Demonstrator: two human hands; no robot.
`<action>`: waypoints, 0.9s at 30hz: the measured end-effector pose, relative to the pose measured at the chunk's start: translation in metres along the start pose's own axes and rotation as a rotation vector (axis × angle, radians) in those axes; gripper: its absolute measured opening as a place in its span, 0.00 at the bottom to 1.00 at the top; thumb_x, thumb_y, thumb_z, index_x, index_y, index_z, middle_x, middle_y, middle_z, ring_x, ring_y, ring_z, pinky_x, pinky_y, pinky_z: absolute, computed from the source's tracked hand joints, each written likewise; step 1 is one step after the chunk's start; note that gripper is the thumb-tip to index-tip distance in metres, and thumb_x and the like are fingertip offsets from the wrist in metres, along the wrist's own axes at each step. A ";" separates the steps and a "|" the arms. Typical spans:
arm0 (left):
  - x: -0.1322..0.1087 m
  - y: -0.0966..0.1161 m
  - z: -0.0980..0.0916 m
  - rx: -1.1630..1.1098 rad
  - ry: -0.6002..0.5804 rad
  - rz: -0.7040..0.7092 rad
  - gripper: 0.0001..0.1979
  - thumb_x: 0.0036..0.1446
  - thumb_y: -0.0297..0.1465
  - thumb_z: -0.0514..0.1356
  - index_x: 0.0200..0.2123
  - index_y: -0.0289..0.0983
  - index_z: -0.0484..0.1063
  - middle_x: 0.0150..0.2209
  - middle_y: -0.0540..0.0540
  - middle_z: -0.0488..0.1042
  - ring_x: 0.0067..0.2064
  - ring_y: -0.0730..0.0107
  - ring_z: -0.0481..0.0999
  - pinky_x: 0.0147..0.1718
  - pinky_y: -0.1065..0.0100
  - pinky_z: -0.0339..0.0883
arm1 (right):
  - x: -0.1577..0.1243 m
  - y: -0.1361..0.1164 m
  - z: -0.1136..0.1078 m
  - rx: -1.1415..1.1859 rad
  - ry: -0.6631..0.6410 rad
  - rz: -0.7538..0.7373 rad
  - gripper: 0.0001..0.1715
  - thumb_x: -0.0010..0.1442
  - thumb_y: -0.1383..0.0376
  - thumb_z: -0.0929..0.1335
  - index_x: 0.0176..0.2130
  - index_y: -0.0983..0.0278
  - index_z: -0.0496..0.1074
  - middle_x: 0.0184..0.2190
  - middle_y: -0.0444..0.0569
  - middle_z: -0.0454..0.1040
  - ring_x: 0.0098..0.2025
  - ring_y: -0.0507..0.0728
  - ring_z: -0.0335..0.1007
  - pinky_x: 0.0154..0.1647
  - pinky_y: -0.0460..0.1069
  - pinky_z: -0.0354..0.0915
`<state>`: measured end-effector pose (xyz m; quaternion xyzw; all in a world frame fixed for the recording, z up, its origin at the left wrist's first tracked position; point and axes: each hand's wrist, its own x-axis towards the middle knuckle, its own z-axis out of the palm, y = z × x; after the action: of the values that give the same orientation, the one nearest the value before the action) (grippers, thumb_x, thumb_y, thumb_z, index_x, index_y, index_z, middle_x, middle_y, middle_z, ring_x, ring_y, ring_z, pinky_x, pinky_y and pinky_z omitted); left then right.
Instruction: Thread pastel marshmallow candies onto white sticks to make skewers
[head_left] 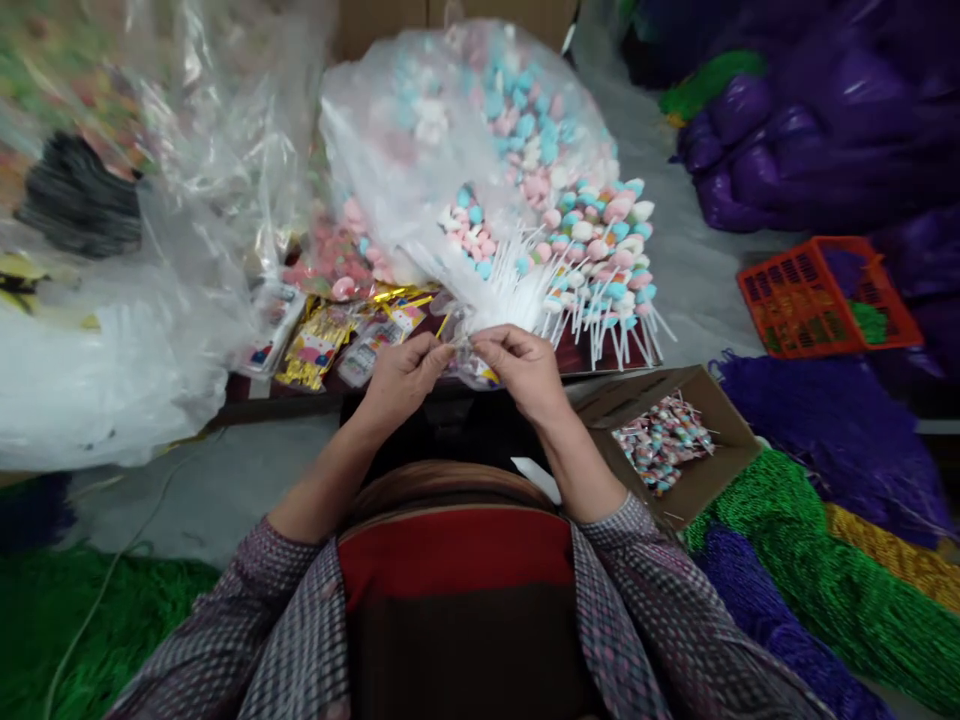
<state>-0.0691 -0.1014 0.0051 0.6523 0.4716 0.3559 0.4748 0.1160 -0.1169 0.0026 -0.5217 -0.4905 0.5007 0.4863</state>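
Note:
My left hand (401,378) and my right hand (521,368) meet at the middle, both pinched on a small clear plastic wrapper (459,340) with something in it that I cannot make out. Just beyond them lies a big clear bag (420,150) spilling pink, blue and white lollipops (592,245) with white sticks pointing toward me. Gold-edged printed packets (322,345) lie to the left of my left hand.
A cardboard box (712,470) holding wrapped lollipops sits at my right. An orange basket (821,295) stands further right among purple, green and gold bead strands (817,560). Crumpled clear and white plastic bags (112,340) fill the left side.

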 end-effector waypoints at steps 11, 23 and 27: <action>0.016 -0.008 0.012 -0.067 -0.004 -0.066 0.21 0.62 0.48 0.61 0.26 0.39 0.67 0.18 0.57 0.61 0.21 0.78 0.59 0.22 0.73 0.53 | -0.003 -0.002 -0.013 -0.153 -0.032 -0.092 0.22 0.58 0.60 0.74 0.52 0.60 0.81 0.33 0.42 0.78 0.34 0.51 0.68 0.38 0.46 0.66; 0.040 0.004 0.027 -0.611 0.097 -0.195 0.32 0.41 0.58 0.74 0.24 0.37 0.66 0.20 0.59 0.60 0.18 0.84 0.56 0.17 0.76 0.54 | 0.058 -0.065 -0.081 -0.919 0.442 -0.207 0.22 0.72 0.57 0.63 0.56 0.63 0.79 0.50 0.56 0.84 0.52 0.62 0.80 0.57 0.55 0.69; 0.039 0.005 0.031 -0.704 0.139 -0.211 0.32 0.38 0.56 0.76 0.24 0.37 0.66 0.21 0.59 0.61 0.20 0.82 0.60 0.18 0.76 0.59 | 0.094 -0.088 -0.095 -1.261 0.445 0.043 0.28 0.72 0.55 0.64 0.64 0.66 0.71 0.55 0.65 0.81 0.58 0.69 0.78 0.57 0.59 0.69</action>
<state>-0.0280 -0.0737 0.0016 0.3711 0.4164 0.4888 0.6708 0.2100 -0.0200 0.0886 -0.8065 -0.5669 0.0083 0.1679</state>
